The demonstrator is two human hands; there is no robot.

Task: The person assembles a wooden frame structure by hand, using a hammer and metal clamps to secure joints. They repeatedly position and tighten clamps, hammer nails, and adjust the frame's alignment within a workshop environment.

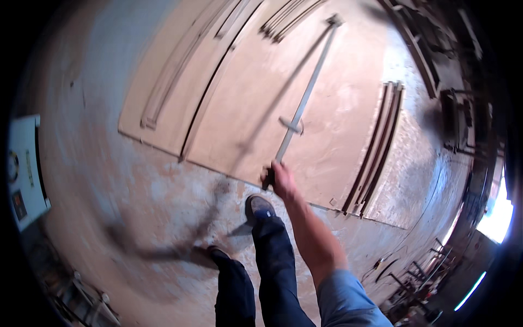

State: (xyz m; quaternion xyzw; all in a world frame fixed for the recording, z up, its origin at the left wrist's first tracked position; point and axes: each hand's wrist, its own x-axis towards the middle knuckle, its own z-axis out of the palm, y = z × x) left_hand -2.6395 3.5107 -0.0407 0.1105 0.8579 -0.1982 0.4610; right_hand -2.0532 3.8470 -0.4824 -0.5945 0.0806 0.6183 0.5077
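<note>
My right hand [281,179] is closed around the near end of a long bar clamp [313,82]. The clamp has a flat grey metal bar, a dark head at its far end and a sliding jaw [292,125] a little beyond my hand. A dark part sticks out beside my fingers. The bar points away from me and slightly right, over large tan sheets [245,109] on the floor, and it casts a long shadow. My left hand is out of sight.
Long dark wooden strips [378,150] lie on the right of the sheets. Thin frame-like pieces [185,60] lie on the left, with short strips [289,22] at the far side. A white panel [26,169] stands at far left. Metal items [419,280] clutter the lower right.
</note>
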